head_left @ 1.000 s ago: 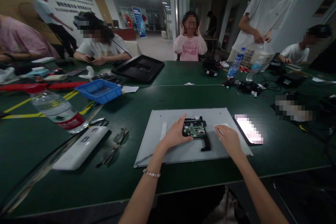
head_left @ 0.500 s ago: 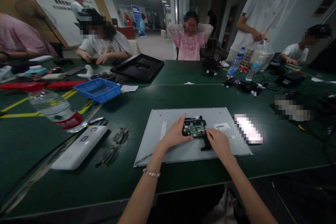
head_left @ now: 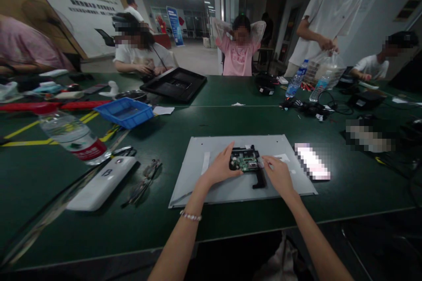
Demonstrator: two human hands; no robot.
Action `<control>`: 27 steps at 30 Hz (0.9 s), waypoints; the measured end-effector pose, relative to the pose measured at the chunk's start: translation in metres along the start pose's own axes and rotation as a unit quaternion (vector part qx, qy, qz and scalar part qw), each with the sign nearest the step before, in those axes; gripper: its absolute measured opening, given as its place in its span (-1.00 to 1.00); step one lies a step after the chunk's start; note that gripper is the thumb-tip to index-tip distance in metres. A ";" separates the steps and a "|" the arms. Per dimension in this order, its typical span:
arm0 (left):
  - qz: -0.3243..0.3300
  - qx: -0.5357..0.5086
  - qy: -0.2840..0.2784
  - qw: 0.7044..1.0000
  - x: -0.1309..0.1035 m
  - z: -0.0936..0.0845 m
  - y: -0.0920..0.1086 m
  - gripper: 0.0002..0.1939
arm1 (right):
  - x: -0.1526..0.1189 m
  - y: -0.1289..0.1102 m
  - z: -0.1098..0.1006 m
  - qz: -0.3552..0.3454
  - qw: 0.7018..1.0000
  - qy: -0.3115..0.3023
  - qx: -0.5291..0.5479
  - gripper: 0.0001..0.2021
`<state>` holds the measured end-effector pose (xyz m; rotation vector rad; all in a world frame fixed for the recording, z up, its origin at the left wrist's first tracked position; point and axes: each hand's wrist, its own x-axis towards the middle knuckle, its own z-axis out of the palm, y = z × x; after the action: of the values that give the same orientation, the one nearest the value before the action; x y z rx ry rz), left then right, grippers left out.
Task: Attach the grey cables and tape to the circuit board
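A green circuit board (head_left: 248, 162) in a black plastic frame (head_left: 260, 180) rests on a flat grey panel (head_left: 194, 171), which looks like the back of a display. My left hand (head_left: 220, 167) grips the board's left side, thumb along the near edge and fingers at the far edge. At the board's right edge is my right hand (head_left: 279, 174), its thumb and forefinger pinched together. What sits between those fingertips is too small to make out. A white label (head_left: 281, 157) on the panel is partly covered by that hand.
Right of the panel lies a lit phone (head_left: 311, 161). To the left are eyeglasses (head_left: 143, 182), a white power bank (head_left: 102, 184), a water bottle (head_left: 74, 134) and a blue tray (head_left: 125, 113). A black monitor casing (head_left: 174, 84) lies farther back. Several people surround the table.
My right hand has shifted slightly right, away from the board's edge, fingers still pinched. My left hand keeps its hold on the board. Across the table, a person's hands have moved closer together.
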<state>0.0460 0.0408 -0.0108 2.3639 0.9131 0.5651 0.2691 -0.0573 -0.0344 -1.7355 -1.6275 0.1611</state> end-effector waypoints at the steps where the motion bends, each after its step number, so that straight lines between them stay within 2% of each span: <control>1: 0.000 0.000 -0.001 1.000 0.000 0.000 0.000 0.09 | 0.009 -0.001 -0.001 -0.012 1.000 -0.009 -0.010 -0.68; 3: -0.002 0.002 -0.002 1.000 0.000 0.000 0.001 0.08 | 0.030 -0.002 -0.001 -0.045 0.998 -0.038 -0.026 -0.69; 7: -0.004 0.001 -0.006 1.000 0.001 0.000 0.001 0.09 | 0.071 -0.005 0.004 -0.115 0.978 -0.140 -0.107 -0.72; 10: 0.000 0.002 -0.005 1.000 0.000 0.000 0.000 0.12 | 0.087 -0.008 0.012 -0.130 0.966 -0.177 -0.133 -0.79; 19: 0.010 0.004 -0.007 1.000 -0.001 0.001 -0.002 0.11 | 0.093 -0.019 0.026 -0.087 0.970 -0.156 -0.167 -0.73; 27: 0.013 0.000 0.000 1.000 0.000 0.003 -0.005 0.13 | 0.100 -0.044 0.042 -0.110 0.964 -0.182 -0.157 -0.76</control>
<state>0.0457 0.0430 -0.0158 2.3777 0.8837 0.5757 0.2290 0.0476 -0.0004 -1.8159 -2.2023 0.1271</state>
